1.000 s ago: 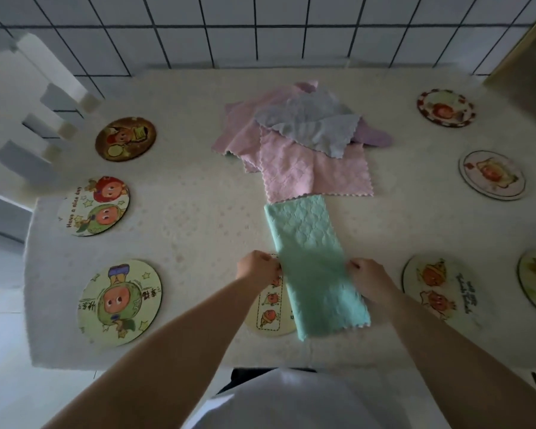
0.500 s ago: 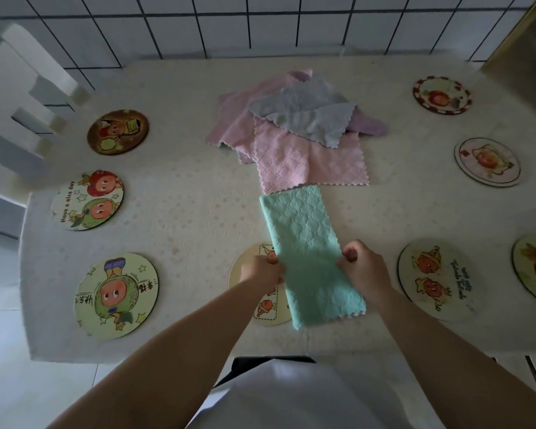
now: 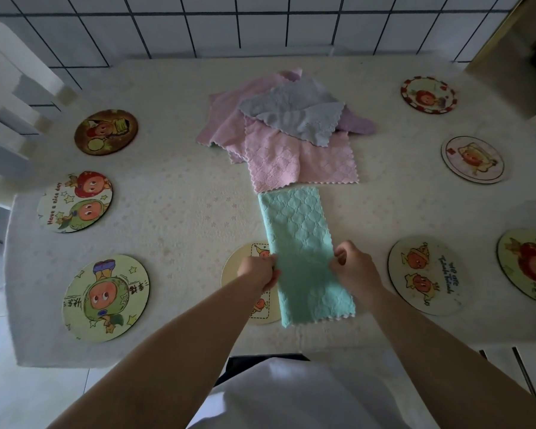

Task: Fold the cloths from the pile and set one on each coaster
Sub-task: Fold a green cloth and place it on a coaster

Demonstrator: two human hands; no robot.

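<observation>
I've got my left hand (image 3: 258, 271) and right hand (image 3: 355, 267) pinching the long sides of the mint-green quilted cloth strip (image 3: 304, 255), lying lengthwise toward the bench's near edge over the cream round coaster (image 3: 240, 274), ready, I reckon, for the crosswise fold.

"Have a nice day" on left middle coaster (image 3: 75, 202)

Mint-green quilted cloth (image 3: 304, 252); pink, grey, lilac pile (image 3: 287, 134); cartoon-printed coasters (image 3: 106, 297).
</observation>
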